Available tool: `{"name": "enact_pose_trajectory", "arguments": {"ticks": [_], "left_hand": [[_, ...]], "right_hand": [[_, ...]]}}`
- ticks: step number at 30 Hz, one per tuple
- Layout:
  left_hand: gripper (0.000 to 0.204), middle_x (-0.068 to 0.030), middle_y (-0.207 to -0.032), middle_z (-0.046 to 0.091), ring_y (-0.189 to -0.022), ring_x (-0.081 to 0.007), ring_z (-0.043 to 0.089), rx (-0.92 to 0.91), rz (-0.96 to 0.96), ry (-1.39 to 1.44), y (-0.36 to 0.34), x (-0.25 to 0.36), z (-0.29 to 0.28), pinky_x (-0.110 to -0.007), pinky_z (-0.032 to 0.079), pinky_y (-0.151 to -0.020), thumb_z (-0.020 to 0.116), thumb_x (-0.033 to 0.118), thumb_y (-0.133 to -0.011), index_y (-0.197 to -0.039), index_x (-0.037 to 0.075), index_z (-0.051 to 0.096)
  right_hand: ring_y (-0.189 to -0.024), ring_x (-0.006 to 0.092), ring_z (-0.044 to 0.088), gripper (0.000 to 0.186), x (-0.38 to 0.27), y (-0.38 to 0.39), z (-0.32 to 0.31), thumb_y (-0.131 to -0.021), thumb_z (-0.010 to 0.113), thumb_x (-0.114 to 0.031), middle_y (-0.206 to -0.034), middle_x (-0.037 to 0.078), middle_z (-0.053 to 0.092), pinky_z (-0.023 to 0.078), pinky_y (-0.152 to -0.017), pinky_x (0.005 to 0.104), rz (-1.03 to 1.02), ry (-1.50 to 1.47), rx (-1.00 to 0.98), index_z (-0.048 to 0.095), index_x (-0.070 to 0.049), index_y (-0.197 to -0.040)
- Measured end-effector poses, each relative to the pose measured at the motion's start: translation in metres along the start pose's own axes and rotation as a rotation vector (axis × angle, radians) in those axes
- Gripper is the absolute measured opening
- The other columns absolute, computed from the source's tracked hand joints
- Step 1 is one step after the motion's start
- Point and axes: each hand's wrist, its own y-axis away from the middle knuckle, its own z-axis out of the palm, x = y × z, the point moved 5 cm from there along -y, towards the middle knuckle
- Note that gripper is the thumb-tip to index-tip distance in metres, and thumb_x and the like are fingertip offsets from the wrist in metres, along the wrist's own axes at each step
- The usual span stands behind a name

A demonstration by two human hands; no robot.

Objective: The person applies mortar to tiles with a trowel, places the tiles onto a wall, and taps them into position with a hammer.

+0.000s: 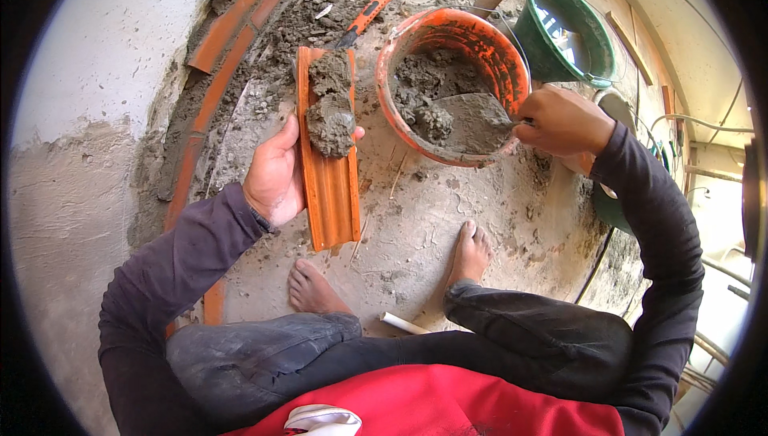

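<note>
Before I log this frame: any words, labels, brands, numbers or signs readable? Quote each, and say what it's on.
Readable text: none.
Orange clay piece in the left hand: no lettering visible; mortar covers part of it.
Trowel in the right hand: none visible; blade smeared.
Orange bucket and green bucket: none readable.
Orange-and-black tool: dark marks on its handle, too small to tell whether they are lettering.

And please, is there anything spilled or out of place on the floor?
Yes: loose grey mortar clumps lie scattered beside the orange clay brick row. They look spilled, being outside the round orange plastic bucket. An orange-and-black hand tool lies at their edge.
</note>
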Motion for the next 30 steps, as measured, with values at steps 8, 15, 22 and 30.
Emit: {"name": "enact_pose_trajectory", "arguments": {"ticks": [8, 15, 22, 30], "left_hand": [[0.06, -0.0148, -0.147, 0.047, -0.124, -0.0275, 0.053, 0.044, 0.071, 0.074, -0.009, 0.009, 0.009, -0.045, 0.043, -0.107, 0.018, 0.05, -0.105, -0.151, 0.012, 0.03], [0.059, -0.0135, -0.147, 0.046, -0.128, -0.0278, 0.049, -0.002, 0.172, 0.093, -0.027, 0.032, 0.032, -0.045, 0.039, -0.111, 0.018, 0.048, -0.106, -0.15, 0.011, 0.031], [0.06, -0.0129, -0.146, 0.046, -0.131, -0.0286, 0.047, -0.074, 0.221, 0.194, -0.048, 0.048, 0.063, -0.046, 0.036, -0.113, 0.021, 0.048, -0.106, -0.148, 0.008, 0.034], [0.057, -0.0121, -0.136, 0.052, -0.123, -0.0291, 0.051, -0.118, 0.297, 0.2, -0.057, 0.064, 0.111, -0.049, 0.037, -0.11, 0.019, 0.049, -0.106, -0.142, 0.009, 0.039]], "right_hand": [[-0.053, 0.023, 0.057, 0.032, 0.024, 0.02, 0.025, -0.091, 0.057, -0.024, -0.059, 0.015, 0.055, 0.044, -0.055, 0.0402, 0.053, -0.551, -0.024, 0.062, 0.004, -0.076], [-0.051, 0.0121, 0.048, 0.031, 0.022, 0.07, 0.024, -0.093, 0.053, -0.023, -0.057, 0.002, 0.05, 0.04, -0.05, 0.03, 0.268, -0.78, 0.13, 0.062, 0.002, -0.078], [-0.062, 0.0112, 0.055, 0.021, -0.036, 0.131, 0.002, -0.081, 0.047, -0.006, -0.071, 0.004, 0.055, 0.046, -0.057, 0.0267, 0.28, -1.285, 0.362, 0.059, 0.005, -0.094], [-0.07, 0.0349, 0.065, 0.033, -0.104, 0.122, -0.011, -0.083, 0.068, -0.005, -0.079, 0.019, 0.063, 0.05, -0.063, 0.0391, 0.111, -0.711, 0.579, 0.054, 0.004, -0.111]]}}
